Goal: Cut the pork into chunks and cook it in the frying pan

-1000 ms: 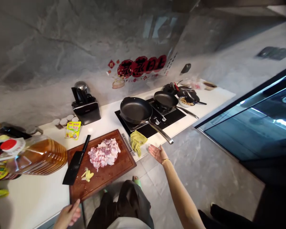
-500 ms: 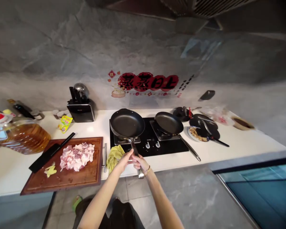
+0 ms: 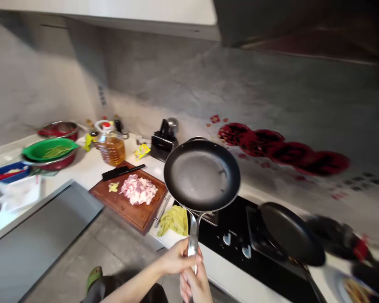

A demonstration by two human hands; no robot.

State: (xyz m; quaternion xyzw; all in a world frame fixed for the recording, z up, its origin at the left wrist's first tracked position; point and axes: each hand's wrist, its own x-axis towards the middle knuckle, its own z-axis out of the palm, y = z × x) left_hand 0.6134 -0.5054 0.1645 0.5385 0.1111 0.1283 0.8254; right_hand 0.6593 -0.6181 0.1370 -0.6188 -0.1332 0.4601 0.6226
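Note:
Both of my hands are closed round the metal handle of a dark frying pan (image 3: 202,174). My left hand (image 3: 178,256) grips the handle nearer the pan, and my right hand (image 3: 194,282) wraps its lower end. The pan is raised above the left side of the black gas stove (image 3: 221,252), its dark inside tilted toward me. A second frying pan (image 3: 290,233) rests on the right burner. Left of the raised pan lies a wooden cutting board (image 3: 123,208) with cut raw meat (image 3: 139,189), pale yellow slices (image 3: 113,187) and a black cleaver (image 3: 118,172).
A yellow-green cloth (image 3: 174,221) lies beside the stove. A knife block (image 3: 162,145) and an oil jug (image 3: 112,147) stand behind the board. At far left are a green basket (image 3: 50,148) and a red bowl (image 3: 58,129). The range hood (image 3: 297,29) hangs above.
My hands have lifted the pan off the left burner and tilted it toward me. The view has swung left, bringing the green basket and bowls into sight.

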